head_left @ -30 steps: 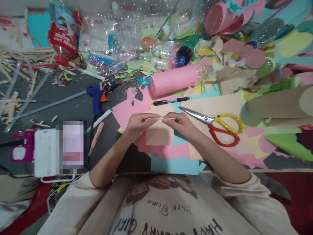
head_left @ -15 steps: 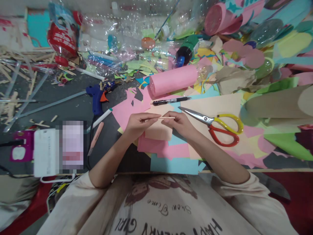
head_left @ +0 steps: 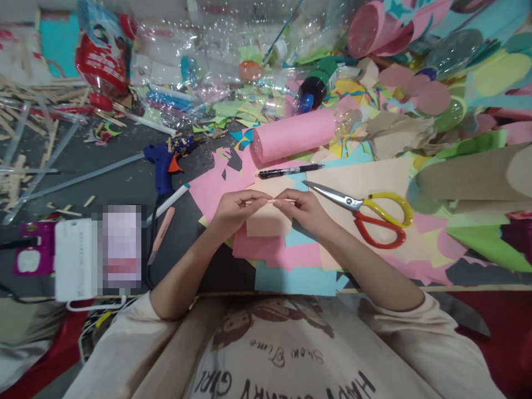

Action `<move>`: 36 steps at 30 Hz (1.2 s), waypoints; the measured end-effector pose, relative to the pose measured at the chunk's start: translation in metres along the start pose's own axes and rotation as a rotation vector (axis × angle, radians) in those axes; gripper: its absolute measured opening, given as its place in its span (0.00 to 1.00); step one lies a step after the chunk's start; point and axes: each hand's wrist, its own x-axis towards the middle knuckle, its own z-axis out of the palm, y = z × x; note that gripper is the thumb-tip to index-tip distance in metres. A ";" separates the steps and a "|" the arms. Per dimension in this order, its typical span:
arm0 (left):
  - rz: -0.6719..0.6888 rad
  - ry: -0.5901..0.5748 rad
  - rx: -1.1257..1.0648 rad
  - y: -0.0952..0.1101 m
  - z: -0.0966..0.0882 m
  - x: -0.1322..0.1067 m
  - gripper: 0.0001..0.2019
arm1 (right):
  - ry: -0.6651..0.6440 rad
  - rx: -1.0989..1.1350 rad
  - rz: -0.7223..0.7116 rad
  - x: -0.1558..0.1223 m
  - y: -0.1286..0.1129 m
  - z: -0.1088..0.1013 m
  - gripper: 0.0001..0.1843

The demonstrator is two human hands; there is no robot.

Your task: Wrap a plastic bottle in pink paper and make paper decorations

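Thin stick over peach paper

A thin wooden stick sits level, pinched at its ends by the left hand and right hand, along the top edge of a peach paper piece lying flat.

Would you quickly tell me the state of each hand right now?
Left hand: closed, pinching the left end of a thin stick.
Right hand: closed, pinching the same stick's right end.

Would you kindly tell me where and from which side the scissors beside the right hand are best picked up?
Take the scissors by the yellow and red handle loops, coming from above on the right. The loops lie flat at the right end with nothing over them, while the pointed blades aim left toward the right hand.
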 end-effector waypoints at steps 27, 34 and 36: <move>0.207 0.045 0.110 -0.005 0.009 -0.006 0.09 | 0.060 -0.045 -0.049 -0.005 0.001 0.008 0.31; 0.163 0.039 0.097 -0.006 0.010 -0.005 0.10 | 0.006 -0.079 -0.047 -0.002 -0.001 0.004 0.31; 0.148 0.030 0.081 -0.006 0.009 -0.004 0.10 | -0.010 -0.084 -0.044 -0.002 0.000 0.003 0.30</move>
